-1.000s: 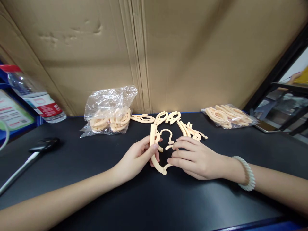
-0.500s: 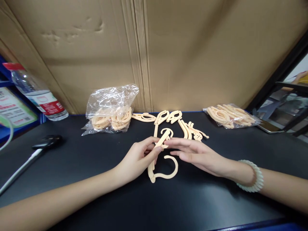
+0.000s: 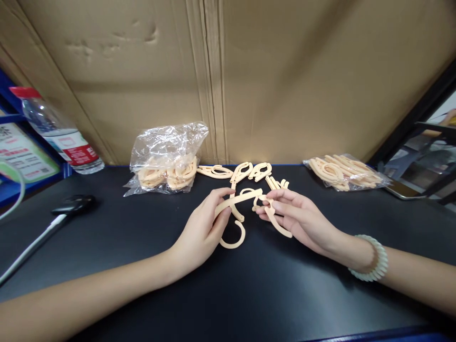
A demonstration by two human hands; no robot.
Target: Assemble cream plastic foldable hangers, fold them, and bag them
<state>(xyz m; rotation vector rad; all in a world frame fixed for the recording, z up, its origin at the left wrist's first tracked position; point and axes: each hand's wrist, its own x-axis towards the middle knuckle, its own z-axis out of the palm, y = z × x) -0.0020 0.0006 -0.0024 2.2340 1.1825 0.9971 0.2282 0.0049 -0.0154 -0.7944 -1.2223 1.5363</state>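
Note:
A beige plastic folding hanger [image 3: 241, 199] is pinched between the thumb and fingers of my left hand [image 3: 199, 232]. Its straight arm slants up to the right. My right hand [image 3: 306, 213] grips a short curved beige hanger arm [image 3: 280, 224], its upper end close to the tip of the straight one. Whether the two pieces are joined I cannot tell. Below my left fingers a curved hanger hook [image 3: 243, 235] shows, its other end hidden by that hand. Behind the hands lie several folded beige hangers [image 3: 243, 172].
A clear plastic bag [image 3: 167, 142] of hangers stands at back left, another bag of hangers [image 3: 345, 172] at back right, beside a phone-like flat object [image 3: 401, 190]. A bottle [image 3: 76, 147] and a black device with white cable [image 3: 76, 204] are left. Cardboard [image 3: 285, 85] walls the back.
My right hand has closed on the curved hanger arm and moved slightly right. The straight arm in my left hand has tipped to the right. The lower hook has shifted left.

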